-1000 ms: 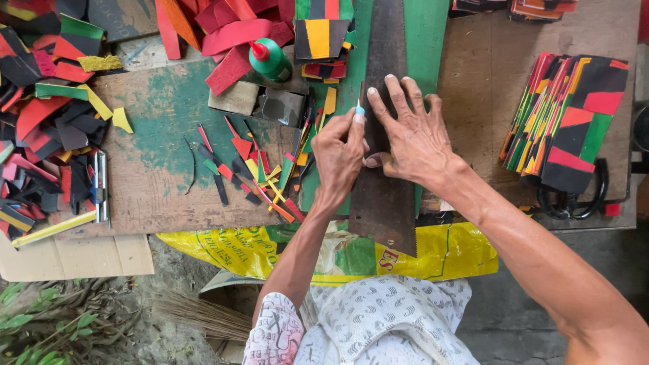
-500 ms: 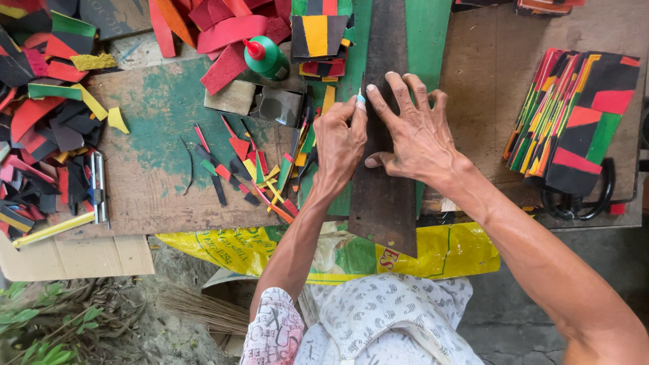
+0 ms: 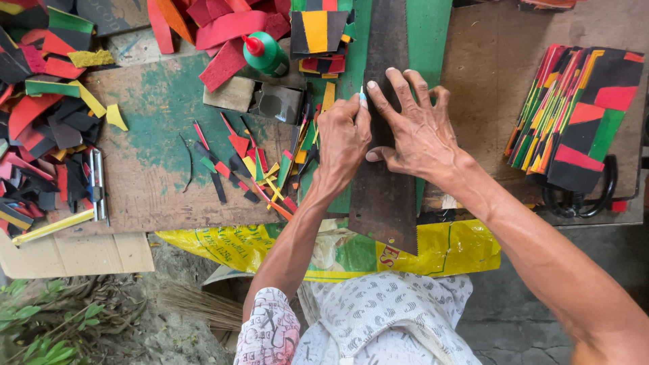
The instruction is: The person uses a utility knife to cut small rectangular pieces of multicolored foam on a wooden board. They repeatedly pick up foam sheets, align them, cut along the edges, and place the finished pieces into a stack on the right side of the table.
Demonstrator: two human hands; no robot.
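My right hand (image 3: 419,132) lies flat, fingers spread, on a long dark saw blade (image 3: 385,203) that rests lengthwise on a green sheet (image 3: 429,34). My left hand (image 3: 341,138) is closed around a small cutter whose pale tip (image 3: 362,93) shows at the blade's left edge, right beside my right forefinger. Thin coloured offcut strips (image 3: 260,169) lie just left of my left hand.
A green glue bottle with a red cap (image 3: 265,54) lies on the worn wooden board (image 3: 155,169). Red, black and green foam scraps (image 3: 40,135) pile up at the left. A stack of multicoloured pieces (image 3: 574,115) sits on the right, over black scissor handles (image 3: 588,203). A yellow bag (image 3: 270,247) hangs below.
My left hand has slid away from me along the saw blade's left edge. My right hand stays pressed on the blade.
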